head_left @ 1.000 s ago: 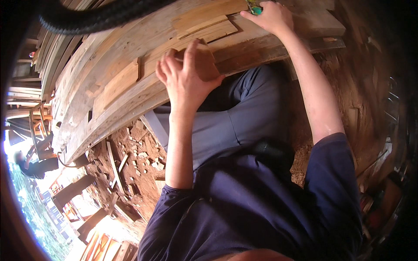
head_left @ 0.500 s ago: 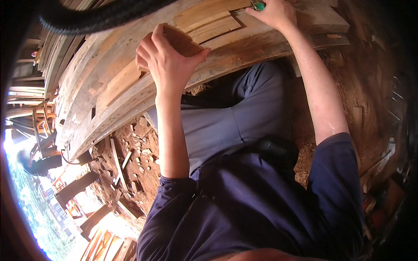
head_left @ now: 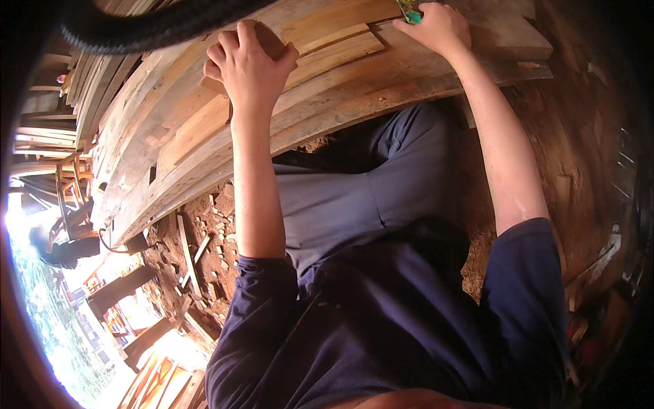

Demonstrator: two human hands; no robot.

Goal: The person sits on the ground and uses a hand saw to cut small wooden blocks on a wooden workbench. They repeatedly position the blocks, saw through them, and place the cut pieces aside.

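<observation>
The left hand (head_left: pixel 246 68) is clamped across a brown wooden block (head_left: pixel 270 39), its fingers bent over one side and the thumb at the other, over the middle of the bench (head_left: pixel 381 75), back from the near edge; whether the block rests on the wood or is lifted just clear of it, I cannot tell. The right hand (head_left: pixel 441 31) is toward the right end of the bench, thumb and fingers about a green-and-yellow object (head_left: pixel 414 18) that the upper edge of the view cuts off; how firmly they close on it does not show. The two hands are well apart. A narrow board (head_left: pixel 340 54) lies flat between them, and a paler board (head_left: pixel 197 131) lies nearer the left end, along the near edge. As for progress, the work looks to be midway: the block is in the hand, not set down, and the two boards lie on the bench with neither hand on them. Small offcuts (head_left: pixel 221 225) litter the ground below the near edge, suggesting cutting done here; how many pieces remain to be handled cannot be judged.
</observation>
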